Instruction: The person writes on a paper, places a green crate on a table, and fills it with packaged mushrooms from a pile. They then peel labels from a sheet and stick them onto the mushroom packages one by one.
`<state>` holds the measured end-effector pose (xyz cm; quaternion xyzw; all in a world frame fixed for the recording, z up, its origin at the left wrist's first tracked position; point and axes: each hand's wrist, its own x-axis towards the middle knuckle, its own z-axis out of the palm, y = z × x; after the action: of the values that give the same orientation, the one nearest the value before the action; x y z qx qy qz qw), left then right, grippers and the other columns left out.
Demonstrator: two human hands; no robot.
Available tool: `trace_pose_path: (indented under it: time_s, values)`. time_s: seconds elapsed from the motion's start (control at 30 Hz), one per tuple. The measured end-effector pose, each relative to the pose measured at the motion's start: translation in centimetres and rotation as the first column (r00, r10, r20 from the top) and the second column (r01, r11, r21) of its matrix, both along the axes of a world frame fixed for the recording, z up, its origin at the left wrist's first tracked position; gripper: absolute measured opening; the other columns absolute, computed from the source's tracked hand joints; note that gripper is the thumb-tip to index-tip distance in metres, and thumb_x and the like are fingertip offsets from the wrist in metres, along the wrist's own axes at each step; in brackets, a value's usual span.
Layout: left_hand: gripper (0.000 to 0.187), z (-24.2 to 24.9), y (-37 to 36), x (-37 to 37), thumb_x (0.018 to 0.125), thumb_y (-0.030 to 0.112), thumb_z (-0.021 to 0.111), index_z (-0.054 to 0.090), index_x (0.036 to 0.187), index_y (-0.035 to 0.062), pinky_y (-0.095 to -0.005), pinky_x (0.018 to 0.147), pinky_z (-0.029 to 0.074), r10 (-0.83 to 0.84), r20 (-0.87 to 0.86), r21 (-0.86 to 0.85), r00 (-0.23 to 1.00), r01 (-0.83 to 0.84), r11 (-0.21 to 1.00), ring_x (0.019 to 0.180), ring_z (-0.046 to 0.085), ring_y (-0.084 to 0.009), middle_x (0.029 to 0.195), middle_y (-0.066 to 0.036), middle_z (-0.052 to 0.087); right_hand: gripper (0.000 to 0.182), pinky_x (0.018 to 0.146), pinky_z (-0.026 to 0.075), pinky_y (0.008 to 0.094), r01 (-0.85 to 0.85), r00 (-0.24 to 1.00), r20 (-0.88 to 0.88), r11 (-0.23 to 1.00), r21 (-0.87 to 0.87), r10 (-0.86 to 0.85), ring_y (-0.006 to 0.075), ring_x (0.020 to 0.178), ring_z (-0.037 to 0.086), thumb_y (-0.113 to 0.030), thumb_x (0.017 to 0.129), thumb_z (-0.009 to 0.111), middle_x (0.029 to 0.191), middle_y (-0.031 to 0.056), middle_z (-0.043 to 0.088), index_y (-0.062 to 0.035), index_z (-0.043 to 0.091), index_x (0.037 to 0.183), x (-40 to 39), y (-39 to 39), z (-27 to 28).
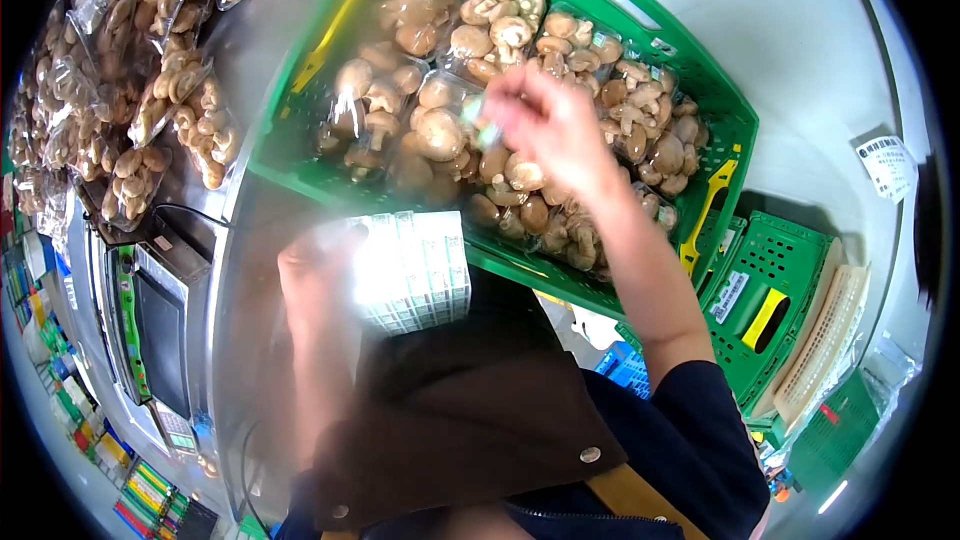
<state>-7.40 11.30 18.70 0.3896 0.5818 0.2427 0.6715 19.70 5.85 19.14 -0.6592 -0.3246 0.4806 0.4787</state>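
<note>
Several clear bags of brown mushrooms (440, 132) fill a green crate (275, 130) with yellow handles. Above the bags is my right hand (530, 112), its fingers pinched on a small pale green and white label (480, 120), blurred by motion. My left hand (320, 265) is closed on the left edge of a thick roll of white labels (415, 270), which shows rows of printed stickers. The roll sits just outside the crate's near side, in front of my dark apron.
More bagged mushrooms (130, 80) are heaped on the metal table (250, 70) at the upper left. Below them stands a scale (160, 330) with a dark screen. A stack of green crates (765, 280) is at the right, and a printed paper (887, 167) lies farther right.
</note>
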Motion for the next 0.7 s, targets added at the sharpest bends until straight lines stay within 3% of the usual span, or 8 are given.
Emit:
trace_pose_path:
  time_s: [0.03,0.13,0.23,0.33,0.4,0.53,0.6,0.7]
  values:
    - [0.005,0.7,-0.2,0.8,0.077,0.005,0.07,0.068,0.082,0.0064,-0.0218,0.049,0.034,0.025,0.0,0.019,1.0,-0.025,0.999,0.053,0.046,-0.0033,0.065,0.006,0.057,0.017,0.068,0.047,0.0245,-0.058,0.99,0.134,0.992,0.109,0.043,0.0082,0.079,0.058,-0.015,0.092,0.061,0.085,0.0015,0.065,-0.0014,0.061,0.103,1.9,1.7,-2.6]
    - [0.009,-1.0,0.6,-0.8,0.076,0.004,0.071,0.069,0.084,0.0056,-0.0213,0.051,0.035,-0.075,0.086,0.019,0.993,0.074,0.997,0.055,0.047,-0.0033,0.068,0.005,0.06,0.021,0.074,0.05,0.0306,-0.334,0.847,0.314,0.888,-0.315,0.429,0.0146,0.082,0.062,-0.018,0.089,0.063,0.091,0.0085,0.068,-0.0008,0.064,0.101,3.7,5.6,-6.5]
    - [0.018,-0.3,1.1,-0.4,0.072,0.005,0.074,0.069,0.089,0.0037,-0.0214,0.053,0.037,-0.128,0.024,-0.006,0.991,0.129,0.992,0.06,0.051,-0.0044,0.073,0.003,0.062,0.028,0.076,0.05,0.0338,-0.357,0.734,0.368,0.785,-0.506,0.57,0.0178,0.081,0.063,-0.023,0.087,0.065,0.09,0.01,0.068,-0.0018,0.064,0.105,3.5,8.0,-8.4]
    - [0.025,-0.4,1.6,-0.9,0.07,0.006,0.075,0.068,0.093,0.002,-0.0222,0.056,0.04,-0.135,0.002,-0.021,0.991,0.135,0.991,0.064,0.053,-0.006,0.078,0.001,0.063,0.034,0.077,0.05,0.0357,-0.222,0.629,0.481,0.735,-0.64,0.61,0.0202,0.083,0.064,-0.024,0.086,0.066,0.088,0.0133,0.068,-0.0042,0.061,0.113,2.1,9.4,-4.2]
    - [0.027,-0.4,2.0,-1.2,0.069,0.007,0.075,0.068,0.095,0.0014,-0.0226,0.057,0.041,-0.135,0.012,-0.029,0.991,0.135,0.99,0.065,0.053,-0.0067,0.079,0.001,0.063,0.035,0.076,0.051,0.0352,-0.172,0.623,0.676,0.912,-0.373,0.394,0.0203,0.083,0.065,-0.023,0.087,0.065,0.09,0.0134,0.068,-0.0054,0.057,0.116,2.5,9.8,-3.6]
    - [0.017,-0.6,2.6,-1.1,0.076,0.01,0.078,0.066,0.083,0.0007,-0.0228,0.063,0.048,-0.127,0.075,0.009,0.989,0.127,0.992,0.064,0.06,-0.0084,0.075,-0.005,0.068,0.036,0.069,0.053,0.0355,-0.303,0.852,0.434,0.952,-0.048,0.293,0.0233,0.078,0.067,-0.02,0.085,0.064,0.094,0.0113,0.067,-0.006,0.051,0.116,-0.3,12.5,-7.4]
    - [0.022,0.3,2.8,-0.5,0.074,0.008,0.076,0.068,0.092,0.0005,-0.0231,0.062,0.045,-0.154,0.094,-0.01,0.984,0.156,0.988,0.068,0.057,-0.0083,0.08,-0.003,0.066,0.039,0.072,0.053,0.0385,-0.344,0.691,0.624,0.925,-0.16,0.365,0.0272,0.08,0.066,-0.017,0.083,0.063,0.094,0.012,0.066,-0.0069,0.05,0.118,-2.5,13.9,-8.8]
    - [0.024,0.6,2.8,-0.6,0.074,0.007,0.074,0.069,0.096,0.0003,-0.0229,0.061,0.043,-0.195,0.12,0.019,0.973,0.194,0.981,0.069,0.056,-0.0078,0.081,-0.001,0.065,0.039,0.071,0.054,0.0418,-0.222,0.55,0.823,0.975,-0.018,0.141,0.0313,0.078,0.065,-0.017,0.083,0.063,0.102,0.0127,0.061,-0.0075,0.049,0.119,-3.3,12.5,-9.3]
